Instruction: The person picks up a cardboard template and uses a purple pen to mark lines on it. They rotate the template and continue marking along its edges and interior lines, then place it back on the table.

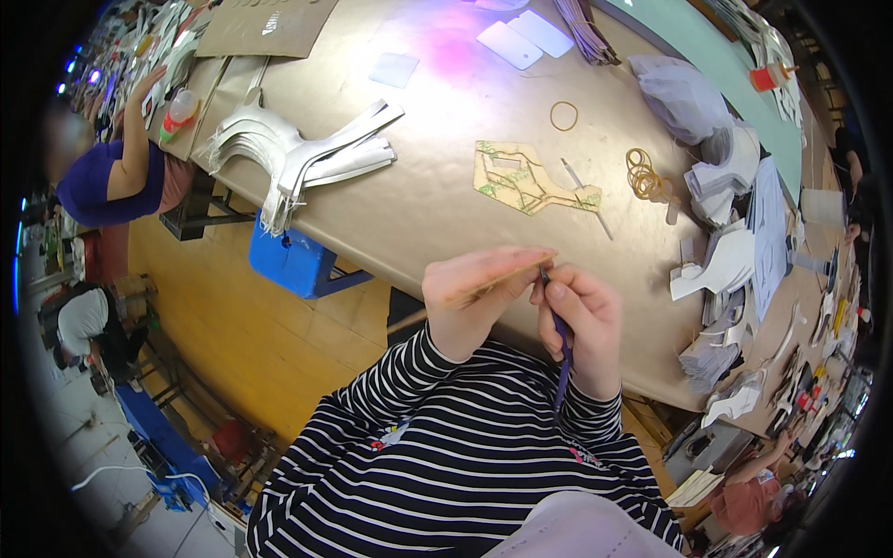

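My left hand (pixel 474 293) is closed on a thin tan piece (pixel 502 278), seen nearly edge-on along the fingers. In my right hand (pixel 584 316) is a slim purple pen-like tool (pixel 564 367), pinched near its dark tip, which meets the end of the tan piece at my left fingertips. Both hands are raised over the table's near edge. Beyond them lies a flat tan template (pixel 507 181) with cut-out slots and green markings. A thin silver-and-white pen-like stick (pixel 603 223) lies partly under the template's narrow end.
Bundled white cut pieces (pixel 288 144) lie left on the table (pixel 437 121). Rubber bands (pixel 642 175) sit right, near stacks of grey-white pieces (pixel 726 251). A blue stool (pixel 288 260) stands by the edge. A person in purple (pixel 112 181) works at the far left.
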Motion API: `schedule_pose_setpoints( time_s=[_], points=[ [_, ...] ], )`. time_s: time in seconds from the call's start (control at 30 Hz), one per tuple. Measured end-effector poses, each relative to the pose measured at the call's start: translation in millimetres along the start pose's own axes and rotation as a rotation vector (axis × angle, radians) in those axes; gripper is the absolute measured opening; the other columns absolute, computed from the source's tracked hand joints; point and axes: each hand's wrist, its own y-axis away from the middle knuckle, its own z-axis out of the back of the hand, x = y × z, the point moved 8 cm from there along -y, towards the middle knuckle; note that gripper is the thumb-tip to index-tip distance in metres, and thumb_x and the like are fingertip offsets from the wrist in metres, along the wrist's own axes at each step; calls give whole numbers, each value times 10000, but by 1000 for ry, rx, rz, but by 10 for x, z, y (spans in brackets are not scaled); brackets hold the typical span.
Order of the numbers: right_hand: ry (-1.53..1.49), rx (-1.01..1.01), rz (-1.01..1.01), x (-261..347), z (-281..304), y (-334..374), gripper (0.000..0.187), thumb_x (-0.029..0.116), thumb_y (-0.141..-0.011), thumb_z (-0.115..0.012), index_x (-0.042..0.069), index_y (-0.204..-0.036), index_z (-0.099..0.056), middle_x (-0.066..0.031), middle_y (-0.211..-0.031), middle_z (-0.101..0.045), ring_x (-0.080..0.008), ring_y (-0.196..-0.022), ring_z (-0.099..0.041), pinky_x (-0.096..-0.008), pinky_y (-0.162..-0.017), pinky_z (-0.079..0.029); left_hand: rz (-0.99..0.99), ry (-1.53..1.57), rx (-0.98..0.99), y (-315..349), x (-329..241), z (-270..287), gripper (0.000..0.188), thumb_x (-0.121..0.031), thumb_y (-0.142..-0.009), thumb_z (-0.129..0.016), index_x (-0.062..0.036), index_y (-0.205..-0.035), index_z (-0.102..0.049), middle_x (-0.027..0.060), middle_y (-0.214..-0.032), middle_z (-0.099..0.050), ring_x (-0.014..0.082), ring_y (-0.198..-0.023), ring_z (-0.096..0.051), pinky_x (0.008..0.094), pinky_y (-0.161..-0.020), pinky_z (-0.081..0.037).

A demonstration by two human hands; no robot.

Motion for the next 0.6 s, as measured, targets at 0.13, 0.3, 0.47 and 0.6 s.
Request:
schedule_pose_setpoints(
  time_s=[0.13, 0.3, 0.47, 0.6],
  points=[
    [-53, 9, -78, -92, -21, -91, 219, 164, -958, -485, -18, -866, -563, -19, -554, -511, -52, -366, -382, -181, -337, -268, 276, 185, -154, 78, 323, 73, 176, 3, -854, -605, 39, -1019, -653, 73, -934, -679, 127, -816, -620, 241, -740, -493],
    [-63, 32, -103, -115, -38, -126, 221, 172, -956, -495, -8, -848, -563, -13, -552, -514, -52, -351, -375, -183, -327, -263, 264, 247, -193, 70, 368, 81, 164, -9, -855, -615, 51, -1005, -643, 82, -925, -675, 132, -804, -621, 246, -729, -500],
    [-38, -7, -108, -103, 12, -153, 234, 176, -956, -496, -12, -837, -571, -12, -510, -492, -47, -352, -374, -180, -330, -253, 238, 282, -201, 48, 328, 41, 169, 1, -854, -615, 66, -1008, -637, 99, -931, -675, 138, -803, -626, 251, -727, -520],
    [-93, -2, -116, -97, 8, -150, 247, 194, -953, -507, -15, -847, -585, -17, -487, -487, -47, -345, -364, -181, -336, -250, 199, 136, -225, 72, 294, 57, 161, 19, -851, -606, 80, -994, -648, 123, -921, -685, 148, -781, -644, 255, -723, -535]
  ],
)
